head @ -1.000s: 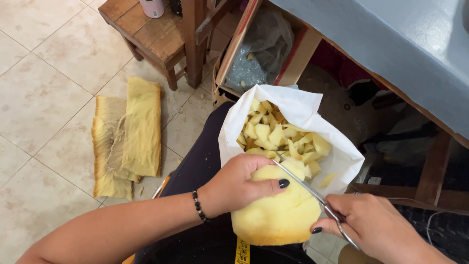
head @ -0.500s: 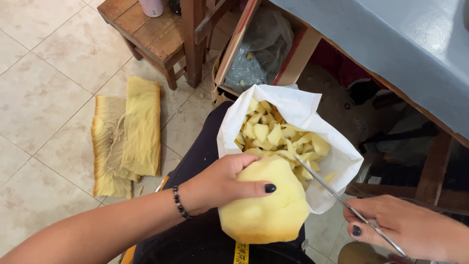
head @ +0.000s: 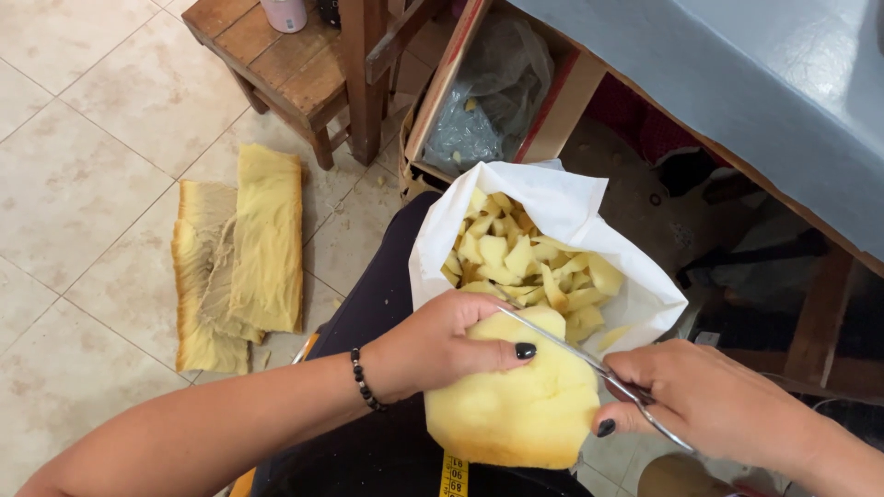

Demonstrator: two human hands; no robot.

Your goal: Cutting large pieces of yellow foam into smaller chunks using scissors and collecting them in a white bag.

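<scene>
Head view: scissors at the top edge of a foam block, over a bag of scraps

Head view showed the left hand [head: 433,345] closed on the upper left of a yellow foam block [head: 516,405], thumb across its face, at lower centre of frame on the lap. Right hand [head: 714,405] was curled shut round scissors [head: 580,354], blades running diagonally up-left, tips at the block's top edge. Block lay between both hands, long axis roughly vertical in frame. White bag [head: 552,207] sat just above it, touching, filled with small pale-yellow foam pieces [head: 520,262]. Foam looked soft, porous, rough-cut. Flat foam slabs [head: 239,248] lay on the tiled floor, left of frame, well apart.
</scene>
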